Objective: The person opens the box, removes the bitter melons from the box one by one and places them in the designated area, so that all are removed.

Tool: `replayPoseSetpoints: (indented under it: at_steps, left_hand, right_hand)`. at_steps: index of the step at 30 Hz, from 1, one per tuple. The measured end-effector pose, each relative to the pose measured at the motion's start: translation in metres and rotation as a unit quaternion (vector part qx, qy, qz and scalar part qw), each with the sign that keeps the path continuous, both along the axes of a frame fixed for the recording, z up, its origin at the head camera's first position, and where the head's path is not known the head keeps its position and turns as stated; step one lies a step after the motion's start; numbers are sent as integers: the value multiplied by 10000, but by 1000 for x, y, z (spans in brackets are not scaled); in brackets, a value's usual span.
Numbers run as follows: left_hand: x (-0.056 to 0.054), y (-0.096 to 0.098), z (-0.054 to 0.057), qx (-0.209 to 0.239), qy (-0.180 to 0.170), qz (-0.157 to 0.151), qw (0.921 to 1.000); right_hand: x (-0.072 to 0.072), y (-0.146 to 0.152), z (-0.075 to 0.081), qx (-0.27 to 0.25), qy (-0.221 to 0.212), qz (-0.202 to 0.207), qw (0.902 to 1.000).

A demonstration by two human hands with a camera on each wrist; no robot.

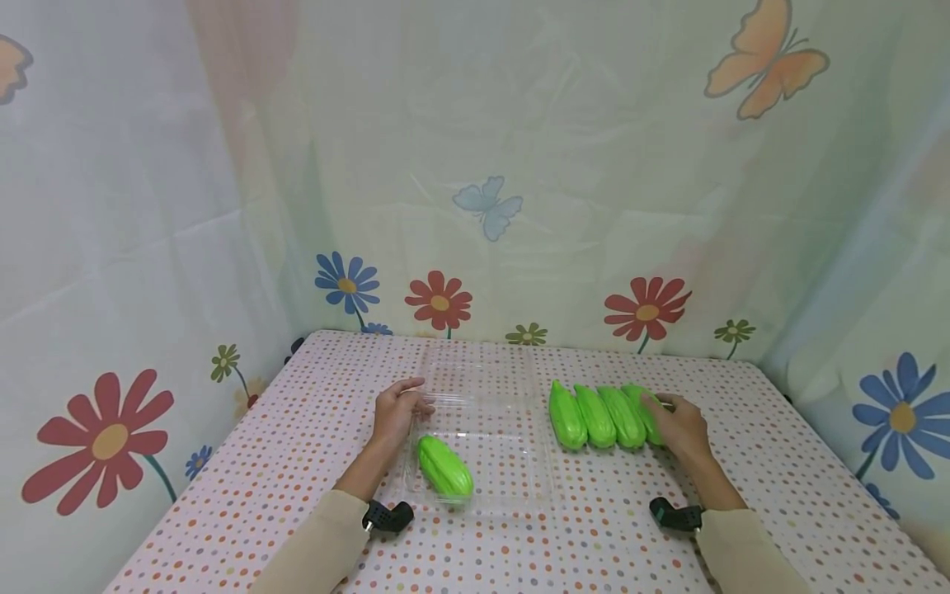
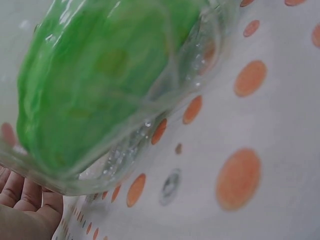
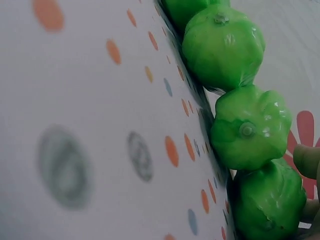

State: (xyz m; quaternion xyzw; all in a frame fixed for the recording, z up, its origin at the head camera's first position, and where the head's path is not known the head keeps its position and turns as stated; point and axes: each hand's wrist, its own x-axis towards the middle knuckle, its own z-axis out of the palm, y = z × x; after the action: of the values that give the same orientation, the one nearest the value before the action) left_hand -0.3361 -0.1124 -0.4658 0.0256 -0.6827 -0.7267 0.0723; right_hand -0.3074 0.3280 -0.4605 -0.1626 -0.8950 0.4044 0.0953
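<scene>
A clear plastic clamshell box (image 1: 497, 495) lies open on the table, its lid (image 1: 478, 363) folded back. Inside its left part rests one glossy green ridged gourd (image 1: 445, 468), large and close in the left wrist view. My left hand (image 1: 397, 412) is at the box's left side by the hinge, fingers loosely bent at the rim. Several matching gourds (image 1: 594, 418) lie side by side right of the box. Over the rightmost gourd (image 3: 270, 205) my right hand (image 1: 681, 427) reaches from the right, thumb and fingers around it; its fingertips are partly hidden.
A dotted cloth (image 1: 594, 544) covers the table. Fabric walls (image 1: 579, 181) printed with flowers and butterflies stand behind it and at both sides. A black wrist camera (image 1: 389, 516) sits on the left wrist and another (image 1: 674, 515) on the right.
</scene>
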Motion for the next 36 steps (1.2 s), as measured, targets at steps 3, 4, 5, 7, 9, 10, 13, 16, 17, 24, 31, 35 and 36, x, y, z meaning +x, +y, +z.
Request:
replayPoseSetpoints:
  at_steps: [3,4,5,7,9,10,13,16,17,24,31,35,36]
  left_hand:
    - [1,1,1,1,5,10,10000]
    - [1,1,1,3,3,11,10000]
    - [1,1,1,-2,-8,9,10000]
    - [1,1,1,-18,-26,0,10000]
    - [0,0,0,-25,-37,1,10000]
    - [0,0,0,-30,-41,9,10000]
    - [0,1,0,12,-48,26,10000]
    - [0,1,1,77,-20,33,10000]
    - [0,2,2,102,-17,30,9999]
    - [-1,1,1,135,-4,10,9999]
    - [-1,1,1,-9,15,4,10000]
    - [0,0,2,-42,15,8,10000]
    - [0,0,2,-31,15,17,10000]
  right_hand:
    - [0,-1,-1,-78,46,-88,9999]
    - [0,-1,-2,-96,61,-101,9999]
    - [0,-1,-2,-111,71,-109,9999]
    - [0,-1,-2,-139,78,-134,9998]
    - [0,-2,-2,-131,65,-161,9998]
    - [0,-2,-2,-143,61,-189,9997]
    - [0,-3,-1,-150,64,-267,9995]
    - [1,-2,1,-165,83,-354,9992]
    - [1,-2,1,-179,93,-368,9991]
    - [2,0,4,-393,91,-320,9987]
    - [4,3,11,-607,224,-354,9973]
    - [3,1,15,-654,412,-452,9960]
    - [2,0,16,-594,520,-492,9957]
